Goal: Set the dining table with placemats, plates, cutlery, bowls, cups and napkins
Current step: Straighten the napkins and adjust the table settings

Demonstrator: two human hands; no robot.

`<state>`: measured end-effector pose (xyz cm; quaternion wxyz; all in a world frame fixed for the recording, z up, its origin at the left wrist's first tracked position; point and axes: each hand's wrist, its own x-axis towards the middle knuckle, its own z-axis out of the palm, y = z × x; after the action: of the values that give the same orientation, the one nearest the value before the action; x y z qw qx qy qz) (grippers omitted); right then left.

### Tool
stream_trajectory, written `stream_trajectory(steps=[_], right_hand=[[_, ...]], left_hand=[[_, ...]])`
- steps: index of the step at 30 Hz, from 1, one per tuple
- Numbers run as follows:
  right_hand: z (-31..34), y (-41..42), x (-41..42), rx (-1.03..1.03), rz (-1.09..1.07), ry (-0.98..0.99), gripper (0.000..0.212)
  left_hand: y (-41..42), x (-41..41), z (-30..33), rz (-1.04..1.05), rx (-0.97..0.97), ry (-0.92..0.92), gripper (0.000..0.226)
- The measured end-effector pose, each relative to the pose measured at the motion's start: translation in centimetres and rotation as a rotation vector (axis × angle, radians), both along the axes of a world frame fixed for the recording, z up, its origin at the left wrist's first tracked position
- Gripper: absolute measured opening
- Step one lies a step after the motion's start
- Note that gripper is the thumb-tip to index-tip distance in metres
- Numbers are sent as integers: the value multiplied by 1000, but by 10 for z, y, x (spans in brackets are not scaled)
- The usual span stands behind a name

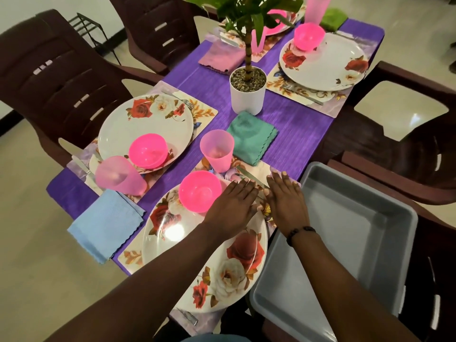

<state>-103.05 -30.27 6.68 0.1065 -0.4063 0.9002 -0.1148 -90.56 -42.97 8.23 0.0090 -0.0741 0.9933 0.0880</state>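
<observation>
1. Purple cloth (291, 134) covers the table, with floral placemats and plates at four places.
2. Nearest me, the left hand (232, 206) lies flat with straight fingers over the near plate (222, 272), beside its pink bowl (199, 191).
3. The right hand (286, 198) lies flat too, fingers extended, on the near placemat (261, 170), holding nothing.
4. A knife (249, 176) shows just beyond both sets of fingertips, by the pink cup (217, 150) and teal napkin (251, 138).
5. A grey tub (345, 238) sits to the right.
</observation>
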Motion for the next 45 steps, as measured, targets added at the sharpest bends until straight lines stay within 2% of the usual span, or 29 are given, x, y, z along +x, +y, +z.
stream_trajectory(steps=[6,10,15,20,24,28,36,39,43,45], right_hand=[[-5,-2,6,29,-26,38,51],[-9,24,20,-38,-148,64,48],[-10,66,45,-71,-331,32,55],[-17,105,87,49,-414,20,56],[-12,124,127,94,-475,82,67],[-7,134,178,186,-507,111,53],[0,144,265,240,-416,179,48],[1,143,282,209,-328,275,31],[14,127,293,123,-231,291,36],[19,114,295,81,-189,294,24]], left_hand=[[0,9,-8,16,-33,-25,54],[1,12,-9,25,-57,-64,62],[10,19,-6,-2,-100,-41,60],[24,37,-4,-64,-93,-41,59],[30,66,2,-146,-110,33,53],[30,109,11,-218,-139,104,51],[22,203,10,-206,-138,168,48],[21,242,8,-118,-87,180,50],[15,287,7,37,-97,190,51],[12,312,2,146,-86,171,48]])
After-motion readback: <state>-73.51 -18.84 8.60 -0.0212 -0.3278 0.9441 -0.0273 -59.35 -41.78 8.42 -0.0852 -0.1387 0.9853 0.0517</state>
